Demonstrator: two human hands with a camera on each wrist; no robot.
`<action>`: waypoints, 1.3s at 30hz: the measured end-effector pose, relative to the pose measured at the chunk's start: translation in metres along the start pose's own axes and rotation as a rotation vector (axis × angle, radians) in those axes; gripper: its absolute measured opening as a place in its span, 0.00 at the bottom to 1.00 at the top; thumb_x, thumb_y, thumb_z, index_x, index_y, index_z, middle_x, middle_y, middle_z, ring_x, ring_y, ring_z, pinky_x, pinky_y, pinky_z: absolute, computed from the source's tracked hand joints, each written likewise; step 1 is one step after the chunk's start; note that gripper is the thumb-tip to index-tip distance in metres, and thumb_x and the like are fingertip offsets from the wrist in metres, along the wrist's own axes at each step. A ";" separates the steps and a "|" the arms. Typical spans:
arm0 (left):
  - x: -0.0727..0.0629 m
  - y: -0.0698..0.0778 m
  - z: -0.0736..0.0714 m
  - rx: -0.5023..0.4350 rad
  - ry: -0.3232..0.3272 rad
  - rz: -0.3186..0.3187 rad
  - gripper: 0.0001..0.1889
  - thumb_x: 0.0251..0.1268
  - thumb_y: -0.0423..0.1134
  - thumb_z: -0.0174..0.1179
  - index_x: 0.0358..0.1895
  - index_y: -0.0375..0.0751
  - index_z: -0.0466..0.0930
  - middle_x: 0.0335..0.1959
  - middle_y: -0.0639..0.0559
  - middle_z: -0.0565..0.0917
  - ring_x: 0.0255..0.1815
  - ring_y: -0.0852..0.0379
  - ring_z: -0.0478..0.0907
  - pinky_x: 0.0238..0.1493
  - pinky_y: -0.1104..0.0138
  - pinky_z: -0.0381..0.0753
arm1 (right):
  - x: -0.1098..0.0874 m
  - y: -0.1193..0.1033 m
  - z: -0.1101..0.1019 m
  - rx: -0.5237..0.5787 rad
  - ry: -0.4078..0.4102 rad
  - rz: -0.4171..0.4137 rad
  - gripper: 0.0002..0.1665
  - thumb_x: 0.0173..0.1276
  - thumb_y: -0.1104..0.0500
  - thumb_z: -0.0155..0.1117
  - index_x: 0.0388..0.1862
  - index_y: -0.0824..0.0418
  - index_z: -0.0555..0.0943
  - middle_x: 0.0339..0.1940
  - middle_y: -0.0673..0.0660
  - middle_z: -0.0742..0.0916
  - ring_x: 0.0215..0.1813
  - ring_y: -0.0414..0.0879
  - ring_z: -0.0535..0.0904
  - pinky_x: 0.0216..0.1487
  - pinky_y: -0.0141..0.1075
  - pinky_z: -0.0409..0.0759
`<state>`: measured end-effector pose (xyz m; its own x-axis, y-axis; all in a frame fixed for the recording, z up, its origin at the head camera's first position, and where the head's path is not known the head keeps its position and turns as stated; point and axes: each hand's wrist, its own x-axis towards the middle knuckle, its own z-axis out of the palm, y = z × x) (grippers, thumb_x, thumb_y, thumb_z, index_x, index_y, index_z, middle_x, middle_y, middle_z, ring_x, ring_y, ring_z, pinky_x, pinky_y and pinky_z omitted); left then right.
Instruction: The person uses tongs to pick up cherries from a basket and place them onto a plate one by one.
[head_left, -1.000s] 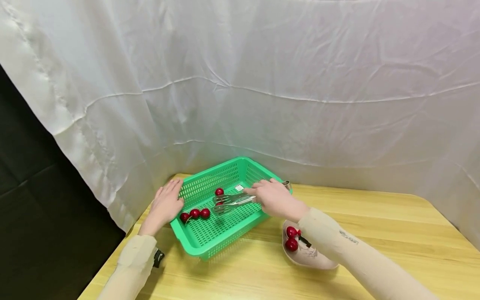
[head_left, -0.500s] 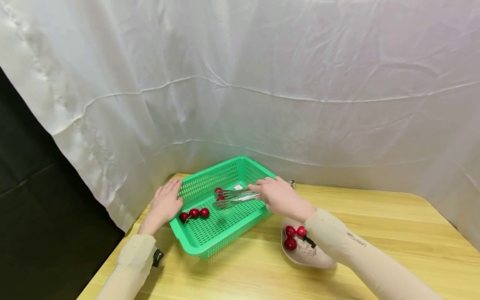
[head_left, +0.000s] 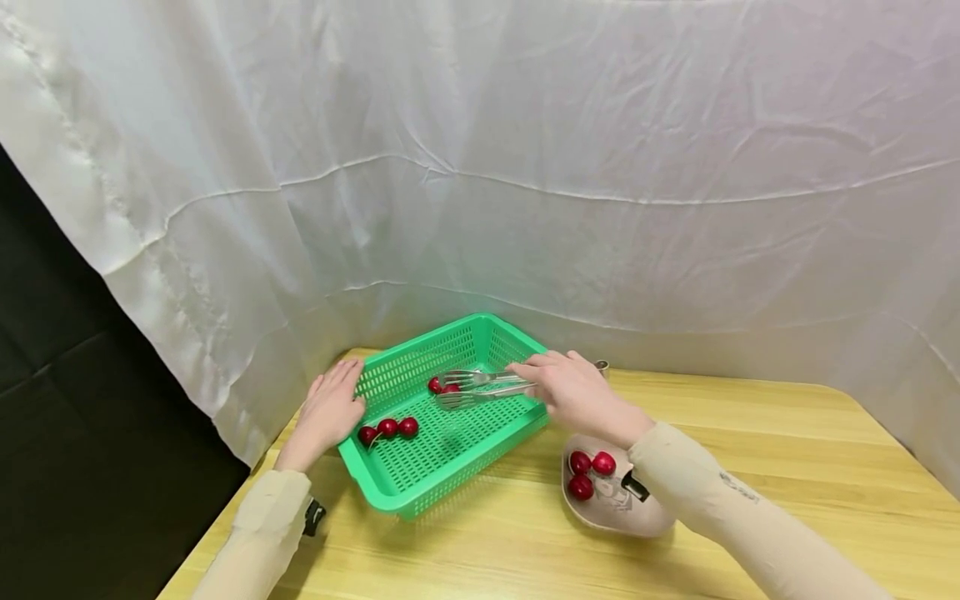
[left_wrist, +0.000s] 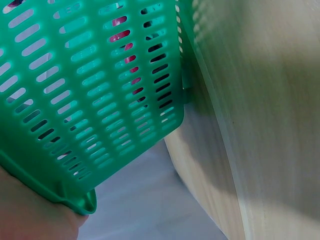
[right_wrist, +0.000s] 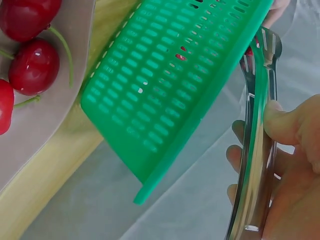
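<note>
Tongs and right hand shifted rightward versus 0.5 s ago; left hand and basket unchanged.
Right hand (head_left: 581, 396) holds one pair of metal tongs (right_wrist: 272, 82), its arms apart, tips inside the one green basket (head_left: 480, 462); left hand (head_left: 326, 408) lies at the basket's left rim, finger curl cannot be told. Count: five cherries (head_left: 387, 427) visible in basket (three in a row, two by the tong tips), three in the one bowl (head_left: 633, 517), now clear of the sleeve.
</note>
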<state>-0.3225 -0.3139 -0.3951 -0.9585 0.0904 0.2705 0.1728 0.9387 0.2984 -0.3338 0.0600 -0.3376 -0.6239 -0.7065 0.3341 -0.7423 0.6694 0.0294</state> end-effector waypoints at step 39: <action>-0.002 0.003 -0.002 -0.013 -0.005 0.006 0.33 0.68 0.35 0.47 0.75 0.27 0.53 0.75 0.31 0.55 0.76 0.33 0.47 0.72 0.39 0.41 | -0.062 0.014 -0.026 -0.008 0.200 0.024 0.27 0.64 0.63 0.69 0.63 0.58 0.80 0.54 0.52 0.85 0.47 0.49 0.80 0.38 0.38 0.69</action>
<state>-0.3201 -0.3118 -0.3927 -0.9584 0.0977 0.2682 0.1815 0.9338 0.3084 -0.2993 0.1197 -0.3333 -0.5798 -0.6310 0.5154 -0.7255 0.6878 0.0260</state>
